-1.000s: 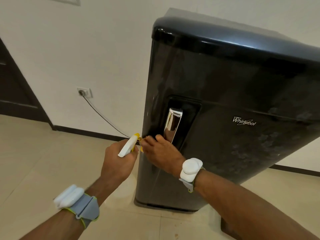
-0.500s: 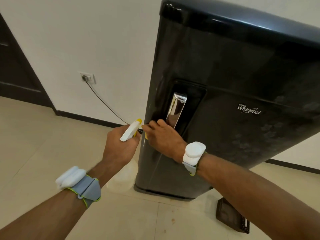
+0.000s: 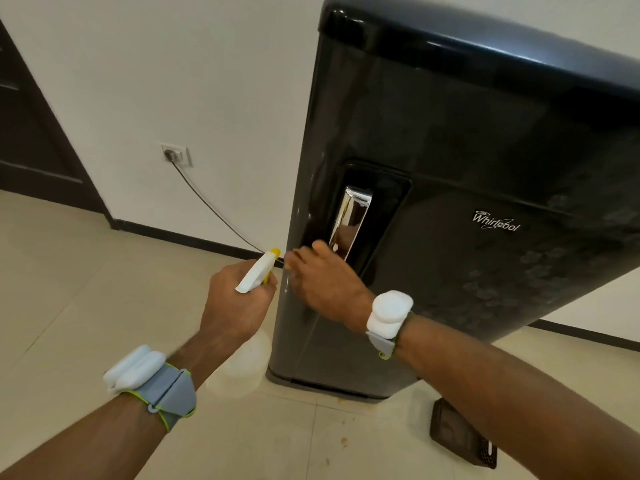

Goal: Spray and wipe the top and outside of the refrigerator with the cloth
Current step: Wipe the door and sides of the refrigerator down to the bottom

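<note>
Far left on the white wall, a white socket with a dark plug [image 3: 176,154] feeds a thin dark cable [image 3: 214,209] that slopes down toward the fridge. Right of it, the left hand [image 3: 235,306] is wrapped round the neck of a translucent plastic spray bottle [image 3: 258,271] with a white trigger head and yellow nozzle, which aims at the fridge's left front edge. The bottle's body hangs below the fist and looks pale. I cannot tell how much liquid it holds. The right hand [image 3: 322,282] reaches its fingertips to that nozzle, but whether they pinch anything is hidden, and no cloth shows plainly. Beyond stands the glossy dark grey refrigerator [image 3: 450,168] with its chrome handle [image 3: 349,220], upright on the beige tiled floor [image 3: 69,306]. A squeeze now would likely wet those fingertips. Mist drifting past the edge could reach the cable or plug, and run-off would make the tiles slippery. A black slatted object [image 3: 460,441] lies on the floor at the lower right.
</note>
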A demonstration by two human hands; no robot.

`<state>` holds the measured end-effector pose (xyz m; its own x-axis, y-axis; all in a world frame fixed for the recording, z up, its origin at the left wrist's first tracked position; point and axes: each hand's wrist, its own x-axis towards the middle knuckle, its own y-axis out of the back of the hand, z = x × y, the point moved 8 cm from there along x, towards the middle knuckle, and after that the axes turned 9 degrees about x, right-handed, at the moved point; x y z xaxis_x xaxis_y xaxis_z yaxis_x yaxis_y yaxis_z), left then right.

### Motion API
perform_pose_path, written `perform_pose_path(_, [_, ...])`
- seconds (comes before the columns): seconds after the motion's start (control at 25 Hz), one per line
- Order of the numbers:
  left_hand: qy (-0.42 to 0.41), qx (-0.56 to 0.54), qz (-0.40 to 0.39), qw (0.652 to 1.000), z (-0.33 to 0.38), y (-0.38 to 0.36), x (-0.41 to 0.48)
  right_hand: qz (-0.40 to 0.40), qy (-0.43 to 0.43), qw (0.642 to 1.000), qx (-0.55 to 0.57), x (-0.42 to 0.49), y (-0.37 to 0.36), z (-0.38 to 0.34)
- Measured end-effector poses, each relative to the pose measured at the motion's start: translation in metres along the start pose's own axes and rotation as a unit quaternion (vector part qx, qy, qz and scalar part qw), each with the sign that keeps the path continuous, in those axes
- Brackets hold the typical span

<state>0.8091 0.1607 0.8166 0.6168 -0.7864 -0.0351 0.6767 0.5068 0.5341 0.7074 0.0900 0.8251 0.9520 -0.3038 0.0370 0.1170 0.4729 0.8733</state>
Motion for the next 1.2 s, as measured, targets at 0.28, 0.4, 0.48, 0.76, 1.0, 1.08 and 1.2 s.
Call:
perform_pose_path(0.28, [-0.017, -0.015, -0.016, 1.0, 0.025, -0.014, -0.001, 0.034, 0.007, 0.999, 0.0, -0.021, 0.003, 0.009])
perform_pose_path(0.4, [-0.016, -0.013, -0.017, 1.0, 0.025, -0.014, 0.001, 0.197, -0.139, 0.97, 0.008, -0.024, 0.069, 0.062])
perform_pose_path(0.48, [-0.026, -0.007, -0.018, 0.999, 0.029, -0.014, 0.001, 0.288, -0.214, 0.933, 0.022, -0.035, 0.102, 0.086])
perform_pose_path(0.76, [-0.039, -0.02, -0.01, 0.999, 0.049, -0.011, -0.002, 0.208, -0.133, 0.969, 0.032, -0.027, 0.08, 0.067])
perform_pose_path(1.0, [-0.067, -0.008, -0.016, 0.998, 0.066, -0.013, -0.003, 0.288, -0.231, 0.925, 0.092, -0.045, 0.11, 0.09])
perform_pose_path(1.08, [-0.072, -0.005, -0.019, 0.997, 0.069, -0.015, -0.003, 0.293, -0.276, 0.903, 0.151, -0.063, 0.102, 0.106])
perform_pose_path(1.2, [-0.077, -0.006, -0.025, 0.997, 0.077, -0.021, -0.007, 0.325, -0.345, 0.858, 0.198, -0.087, 0.099, 0.118])
